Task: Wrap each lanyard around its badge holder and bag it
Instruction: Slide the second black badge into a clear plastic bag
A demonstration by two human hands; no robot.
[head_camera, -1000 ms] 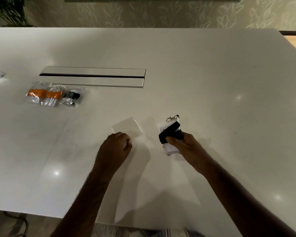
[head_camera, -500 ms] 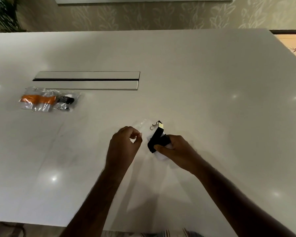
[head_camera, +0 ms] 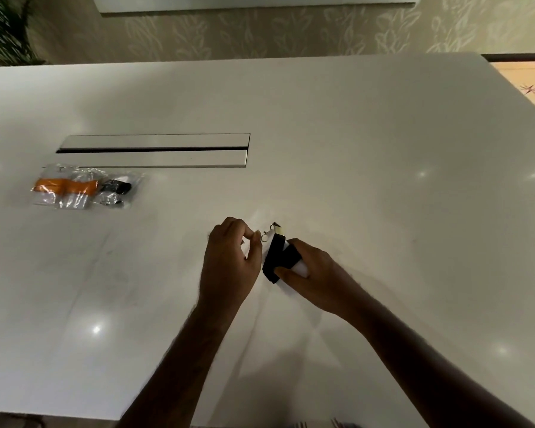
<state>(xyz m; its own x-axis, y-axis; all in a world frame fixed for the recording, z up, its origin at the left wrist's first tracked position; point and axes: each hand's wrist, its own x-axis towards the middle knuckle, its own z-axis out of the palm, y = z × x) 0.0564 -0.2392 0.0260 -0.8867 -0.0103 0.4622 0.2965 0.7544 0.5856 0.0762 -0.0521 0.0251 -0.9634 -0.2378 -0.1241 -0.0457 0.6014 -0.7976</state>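
Note:
My right hand (head_camera: 315, 273) grips a white badge holder (head_camera: 300, 268) with a black lanyard (head_camera: 277, 257) wound around it; the metal clip (head_camera: 264, 235) sticks out at its far end. My left hand (head_camera: 232, 257) pinches the edge of a clear plastic bag (head_camera: 257, 220) between thumb and fingertips, right beside the clip. The bag is thin and hard to make out against the white table (head_camera: 352, 149). Both hands hover just above the table near its middle.
At the left lie filled clear bags (head_camera: 87, 186), one with an orange lanyard, another with a black one. A long metal cable slot (head_camera: 153, 151) is set into the table behind them. The table's near edge runs below my forearms.
My left hand lifted the clear bag off the table and moved right. My right hand brought the wrapped badge holder left until the two hands met.

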